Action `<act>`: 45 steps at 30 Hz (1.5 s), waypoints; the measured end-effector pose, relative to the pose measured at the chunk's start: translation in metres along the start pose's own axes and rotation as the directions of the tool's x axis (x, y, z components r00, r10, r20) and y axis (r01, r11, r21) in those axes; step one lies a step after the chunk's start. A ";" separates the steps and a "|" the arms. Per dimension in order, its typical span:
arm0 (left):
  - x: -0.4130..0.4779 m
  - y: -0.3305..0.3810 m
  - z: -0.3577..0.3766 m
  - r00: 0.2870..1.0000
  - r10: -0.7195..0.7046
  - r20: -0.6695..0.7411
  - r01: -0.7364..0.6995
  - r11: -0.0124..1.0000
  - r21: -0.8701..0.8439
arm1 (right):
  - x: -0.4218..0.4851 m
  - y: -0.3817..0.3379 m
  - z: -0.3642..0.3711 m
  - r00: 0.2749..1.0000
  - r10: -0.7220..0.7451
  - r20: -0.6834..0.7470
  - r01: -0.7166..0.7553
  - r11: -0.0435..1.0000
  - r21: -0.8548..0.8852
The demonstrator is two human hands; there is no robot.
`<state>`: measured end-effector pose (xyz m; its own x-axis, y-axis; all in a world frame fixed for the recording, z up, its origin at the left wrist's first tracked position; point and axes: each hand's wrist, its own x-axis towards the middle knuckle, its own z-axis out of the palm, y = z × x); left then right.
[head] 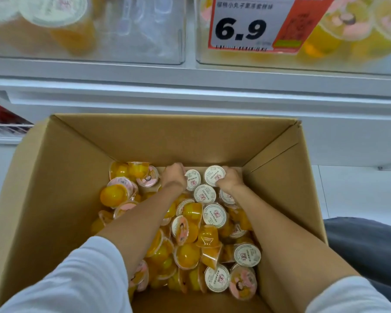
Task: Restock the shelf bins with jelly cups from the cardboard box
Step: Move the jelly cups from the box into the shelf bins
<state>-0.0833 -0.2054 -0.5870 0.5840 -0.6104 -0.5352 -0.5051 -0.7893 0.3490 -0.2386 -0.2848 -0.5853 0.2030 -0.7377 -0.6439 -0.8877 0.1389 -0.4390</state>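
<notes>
An open cardboard box (61, 177) stands in front of me, its bottom heaped with several orange jelly cups (209, 236) with white or pink lids. Both my arms reach deep into it. My left hand (174, 176) is at the far end of the pile, fingers curled down around cups beside a white-lidded cup (192, 179). My right hand (230, 179) is close by, fingers curled round a white-lidded cup (214, 175). What lies under each palm is hidden. Above, two clear shelf bins (145, 41) (359, 59) hold more jelly cups.
A price tag reading 6.9 (253, 26) hangs on the right bin. A white shelf ledge (190, 86) runs between the bins and the box. A dark grey object (366, 240) lies at the right of the box. Red packaging (0, 116) shows at far left.
</notes>
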 end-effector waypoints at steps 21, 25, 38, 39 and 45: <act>-0.138 0.005 -0.233 0.991 0.119 -0.057 -0.130 0.951 -0.279 | -0.174 -0.145 -0.113 0.934 -0.355 -0.035 0.342 0.864 0.370; -0.179 -0.004 -0.300 0.987 0.158 0.001 -0.111 0.699 -0.706 | -0.231 -0.195 -0.135 0.884 -0.457 -0.094 0.451 0.786 0.422; -0.128 0.034 -0.467 0.888 0.047 -0.458 -0.422 0.480 -0.769 | -0.244 -0.372 -0.179 0.836 -0.452 -0.311 0.537 0.558 0.633; -0.111 0.033 -0.472 0.887 0.030 -0.460 -0.413 0.497 -0.763 | -0.235 -0.385 -0.176 0.857 -0.422 -0.297 0.505 0.571 0.647; -0.036 0.013 -0.477 0.867 -0.019 -0.497 -0.265 0.829 -0.493 | -0.167 -0.440 -0.150 0.925 -0.340 -0.171 0.362 0.646 0.672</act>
<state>0.1919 -0.2255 -0.1959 0.8319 -0.5478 -0.0880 -0.2601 -0.5251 0.8103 0.0560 -0.3222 -0.1902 0.4193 -0.8423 -0.3388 -0.2217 0.2669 -0.9379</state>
